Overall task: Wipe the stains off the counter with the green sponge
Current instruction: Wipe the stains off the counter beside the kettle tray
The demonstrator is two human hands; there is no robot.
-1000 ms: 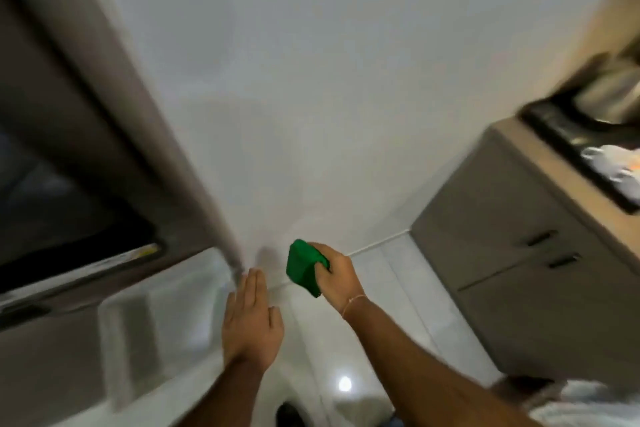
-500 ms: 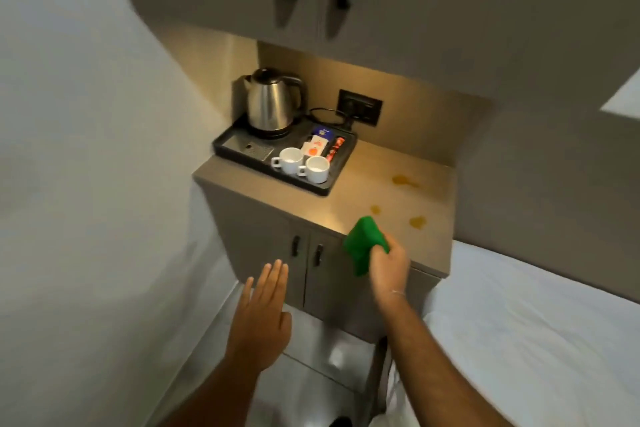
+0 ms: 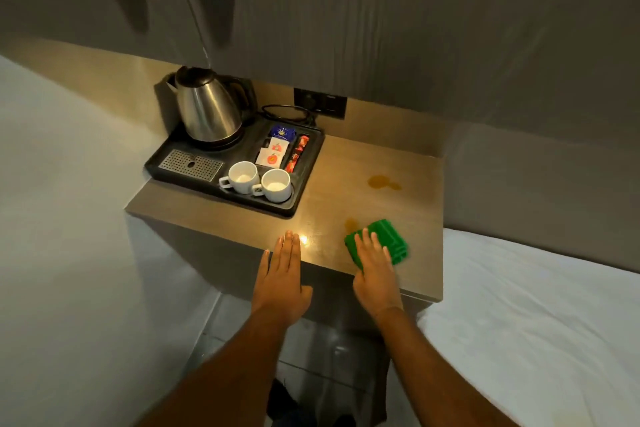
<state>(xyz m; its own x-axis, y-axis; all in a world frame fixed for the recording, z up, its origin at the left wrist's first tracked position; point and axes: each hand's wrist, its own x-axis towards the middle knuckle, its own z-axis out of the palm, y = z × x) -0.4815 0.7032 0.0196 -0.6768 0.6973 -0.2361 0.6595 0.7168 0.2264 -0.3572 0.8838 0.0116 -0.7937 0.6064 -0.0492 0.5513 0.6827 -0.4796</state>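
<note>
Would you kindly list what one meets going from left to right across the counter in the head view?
Drip grate → kettle → two white cups → sachets → left hand → right hand on the green sponge → the larger stain → white bedding.

- The right hand (image 3: 375,270) lies flat on the green sponge (image 3: 381,241), pressing it onto the surface (image 3: 398,163).
- A small amber stain (image 3: 350,224) touches the sponge's far edge; a larger one (image 3: 382,181) sits farther back.
- The left hand (image 3: 282,277) hovers open-palmed at the front edge.
</note>
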